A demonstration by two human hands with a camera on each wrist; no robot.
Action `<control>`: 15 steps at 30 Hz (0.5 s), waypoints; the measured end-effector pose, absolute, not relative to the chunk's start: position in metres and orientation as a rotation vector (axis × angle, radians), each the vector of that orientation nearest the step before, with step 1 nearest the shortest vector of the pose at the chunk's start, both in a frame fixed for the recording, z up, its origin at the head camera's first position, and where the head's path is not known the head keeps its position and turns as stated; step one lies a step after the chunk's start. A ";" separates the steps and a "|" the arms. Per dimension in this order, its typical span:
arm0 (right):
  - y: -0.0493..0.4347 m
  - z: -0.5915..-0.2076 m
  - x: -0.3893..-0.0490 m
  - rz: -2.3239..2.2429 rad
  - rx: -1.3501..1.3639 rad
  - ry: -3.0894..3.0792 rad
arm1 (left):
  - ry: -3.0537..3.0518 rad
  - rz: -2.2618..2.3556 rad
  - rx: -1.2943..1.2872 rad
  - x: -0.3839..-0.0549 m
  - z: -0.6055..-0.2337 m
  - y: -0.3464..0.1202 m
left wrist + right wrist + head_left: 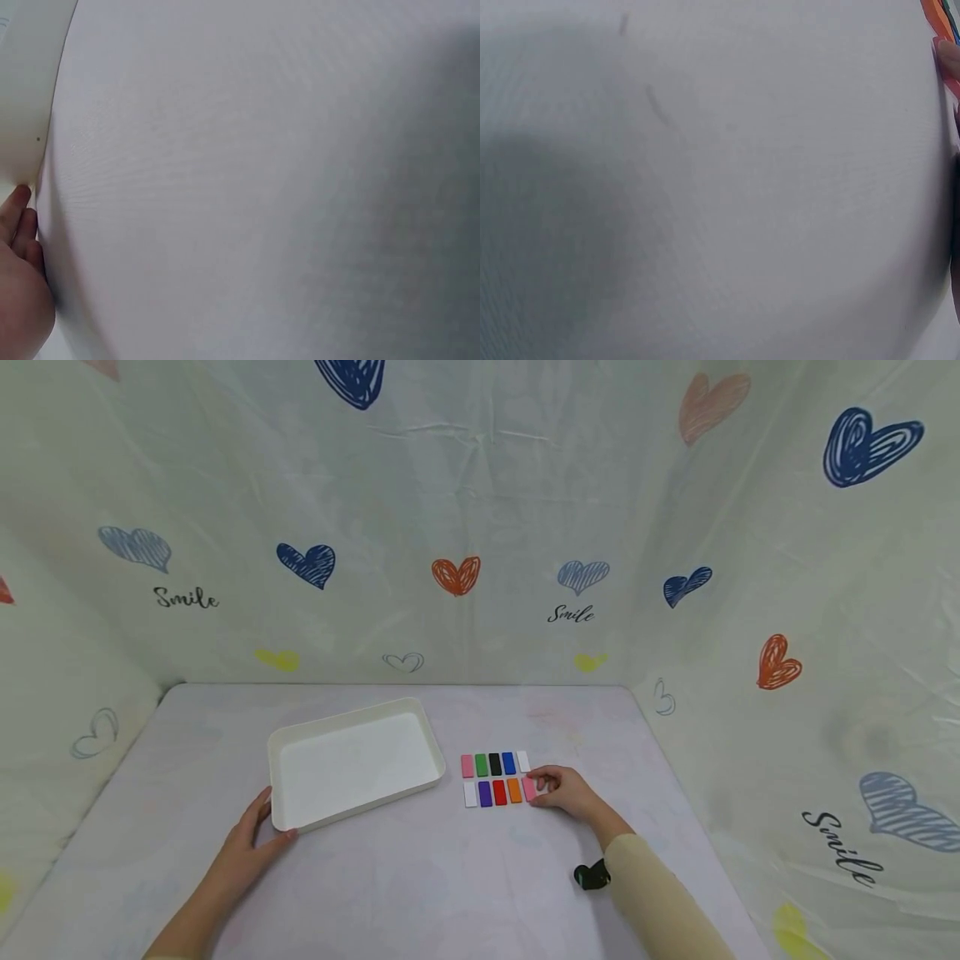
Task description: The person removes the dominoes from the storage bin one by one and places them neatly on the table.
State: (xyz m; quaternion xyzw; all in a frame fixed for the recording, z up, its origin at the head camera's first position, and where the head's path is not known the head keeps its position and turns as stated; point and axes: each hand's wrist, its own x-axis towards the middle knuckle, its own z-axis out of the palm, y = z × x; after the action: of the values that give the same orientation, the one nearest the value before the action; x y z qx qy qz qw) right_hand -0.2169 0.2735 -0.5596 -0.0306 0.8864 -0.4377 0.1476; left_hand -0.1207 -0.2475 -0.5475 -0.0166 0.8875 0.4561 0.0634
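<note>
A shallow white tray (358, 814) lies at a slant on the left of the table. My left hand (243, 843) touches its near left corner from outside, thumb along the front wall and fingers along the left side. In the left wrist view, the left hand's fingertips (22, 196) meet the tray wall (26, 97). Right of the tray, several small flat rectangular blocks form two rows: pink, green (482, 765), black, blue and white behind; white, purple, red (499, 792), orange and pink in front. My right hand (564, 792) pinches the front row's pink block (529, 789) between thumb and fingers.
A small dark object (592, 876) lies beside my right sleeve (660, 893), partly covered by it; its kind is unclear. The pale table (420, 885) ends at a curtain (480, 510) printed with hearts, behind and at both sides.
</note>
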 end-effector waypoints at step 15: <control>0.276 -0.547 -0.219 -1.292 -0.085 2.576 | 2.735 1.355 0.062 -0.121 -0.525 -0.260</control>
State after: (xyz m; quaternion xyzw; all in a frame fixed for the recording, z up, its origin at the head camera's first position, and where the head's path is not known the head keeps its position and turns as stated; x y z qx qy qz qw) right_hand -0.2186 0.2760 -0.5472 -0.0292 0.8860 -0.4443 0.1291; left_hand -0.1213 -0.2598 -0.5249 0.0202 0.8949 0.4436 0.0443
